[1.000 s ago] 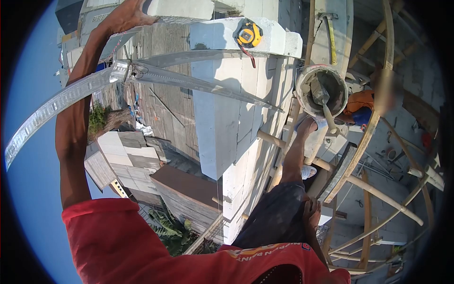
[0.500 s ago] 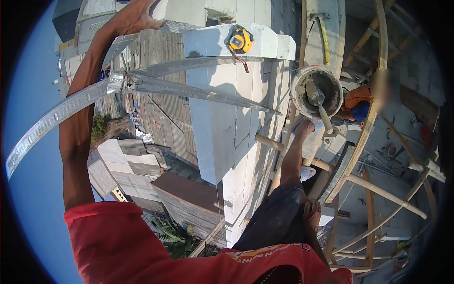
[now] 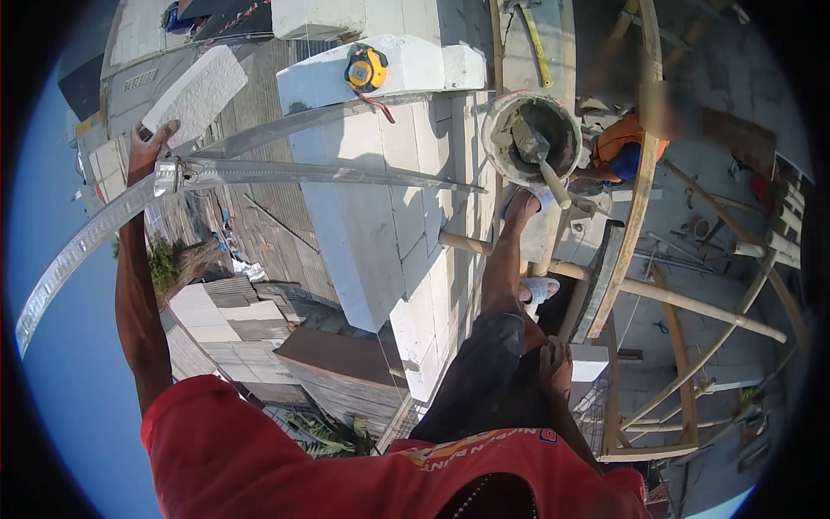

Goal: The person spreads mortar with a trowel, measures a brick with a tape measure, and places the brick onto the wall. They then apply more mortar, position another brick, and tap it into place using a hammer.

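My left hand (image 3: 149, 145) is stretched far out at the upper left and grips the lower end of a white block piece (image 3: 195, 93), held in the air beyond the wall's outer face. A long perforated metal strip (image 3: 78, 251) curves just under that hand. My right hand (image 3: 554, 367) lies on my dark shorts at my thigh with nothing in it. A yellow tape measure (image 3: 366, 68) sits on the top block of the white block wall (image 3: 363, 216).
A bucket of grey mortar (image 3: 532, 138) with a trowel (image 3: 543, 160) in it stands by my foot on the scaffold poles (image 3: 692, 303). A hammer (image 3: 536, 39) lies further off. A person in orange (image 3: 622, 143) works below. Roofs lie far beneath on the left.
My left hand has drawn back from the far block on the wall and now holds a white block piece in the air. The view has swung left. My right hand has stayed on my thigh.
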The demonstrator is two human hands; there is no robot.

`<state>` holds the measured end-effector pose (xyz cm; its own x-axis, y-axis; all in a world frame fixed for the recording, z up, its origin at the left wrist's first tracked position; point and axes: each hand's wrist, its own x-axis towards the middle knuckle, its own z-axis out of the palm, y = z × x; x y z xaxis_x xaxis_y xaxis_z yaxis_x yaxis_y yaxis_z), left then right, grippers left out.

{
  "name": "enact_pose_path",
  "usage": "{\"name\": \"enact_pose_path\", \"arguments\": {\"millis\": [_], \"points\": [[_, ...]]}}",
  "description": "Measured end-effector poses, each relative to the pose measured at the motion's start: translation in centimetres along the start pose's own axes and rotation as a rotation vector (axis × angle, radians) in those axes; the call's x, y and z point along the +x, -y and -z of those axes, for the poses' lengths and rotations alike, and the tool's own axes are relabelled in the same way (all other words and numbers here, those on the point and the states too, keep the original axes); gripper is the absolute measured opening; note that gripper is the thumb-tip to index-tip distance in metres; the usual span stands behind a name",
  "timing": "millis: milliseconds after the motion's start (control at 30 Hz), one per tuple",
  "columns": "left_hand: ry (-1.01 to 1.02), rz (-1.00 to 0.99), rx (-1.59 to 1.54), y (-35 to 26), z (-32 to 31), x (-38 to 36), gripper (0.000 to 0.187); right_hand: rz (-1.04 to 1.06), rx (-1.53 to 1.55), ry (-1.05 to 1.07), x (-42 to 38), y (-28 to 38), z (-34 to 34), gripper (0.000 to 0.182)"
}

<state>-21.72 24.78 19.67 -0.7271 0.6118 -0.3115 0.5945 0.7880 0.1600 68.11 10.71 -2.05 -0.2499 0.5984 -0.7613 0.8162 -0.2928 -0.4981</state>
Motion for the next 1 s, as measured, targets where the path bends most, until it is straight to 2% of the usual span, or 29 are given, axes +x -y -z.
{"name": "enact_pose_path", "arguments": {"millis": [33,67,100,133,167,200,267,300,333,367,433,467,567,667,733,800,867,933,1000], "points": [[0.04,0.152,-0.056,-3.3,-0.5,-4.7,0.087,0.009,-0.003,-0.029,-0.4,-0.8,-0.6,0.027],[-0.026,0.015,-0.22,3.2,-0.2,-6.2,0.069,0.017,0.022,-0.031,-0.5,-0.4,-0.6,0.026],[-0.104,0.169,-0.542,8.8,0.6,-8.0,0.064,0.023,0.047,-0.031,-0.7,0.2,-0.5,0.025],[-0.076,0.406,-0.629,17.3,2.6,-7.8,0.073,0.032,0.071,-0.026,-1.3,0.2,-0.3,0.024],[-0.113,0.548,-0.618,9.0,1.1,-13.3,0.082,0.191,-0.05,-0.045,-2.0,-0.5,-0.6,0.023],[-0.115,0.609,-0.686,7.0,0.6,-16.8,0.088,0.181,-0.019,-0.053,-2.5,-0.9,-0.7,0.027],[-0.253,0.888,-0.623,7.4,0.6,-22.4,0.088,0.174,0.048,-0.056,-2.8,-0.4,-1.0,0.037],[-0.222,0.95,-0.789,3.8,-0.5,-25.9,0.088,-0.013,0.154,-0.061,-2.7,0.5,-1.1,0.032],[-0.189,1.014,-0.947,0.4,-1.3,-29.6,0.089,-0.043,0.189,-0.076,-3.1,0.5,-1.2,0.036],[-0.014,1.007,-0.965,0.8,-1.0,-32.6,0.092,-0.071,0.225,-0.096,-3.1,0.4,-1.5,0.039],[0.179,1.033,-0.818,-0.7,-1.2,-36.7,0.095,-0.158,0.299,-0.075,-2.9,0.9,-1.2,0.05],[0.192,1.067,-0.655,-6.8,-2.6,-39.2,0.095,-0.154,0.328,-0.111,-2.9,1.6,-0.9,0.049],[0.396,1.151,-0.855,-11.2,-6.7,-42.5,0.092,-0.151,0.445,-0.159,-2.0,5.1,0.6,0.051],[0.559,1.122,-0.956,-17.8,-13.4,-43.9,0.091,-0.227,0.91,-0.107,-1.0,6.5,1.0,0.055],[0.771,1.147,-1.101,-22.3,-18.0,-44.0,0.09,-0.333,1.824,0.019,0.4,7.8,3.5,0.065],[0.909,1.144,-1.298,-24.7,-23.7,-44.3,0.089,-0.134,2.306,0.212,2.4,9.1,7.4,0.069],[1.072,1.202,-1.477,-27.1,-29.2,-44.0,0.087,0.052,2.396,0.299,4.6,9.8,10.8,0.065],[1.011,1.469,-1.652,-30.5,-34.0,-44.7,0.085,0.16,2.432,0.335,7.3,9.0,12.1,0.065],[1.091,1.523,-1.719,-32.7,-38.3,-45.3,0.078,0.207,2.421,0.315,10.7,7.3,12.8,0.068]]}}
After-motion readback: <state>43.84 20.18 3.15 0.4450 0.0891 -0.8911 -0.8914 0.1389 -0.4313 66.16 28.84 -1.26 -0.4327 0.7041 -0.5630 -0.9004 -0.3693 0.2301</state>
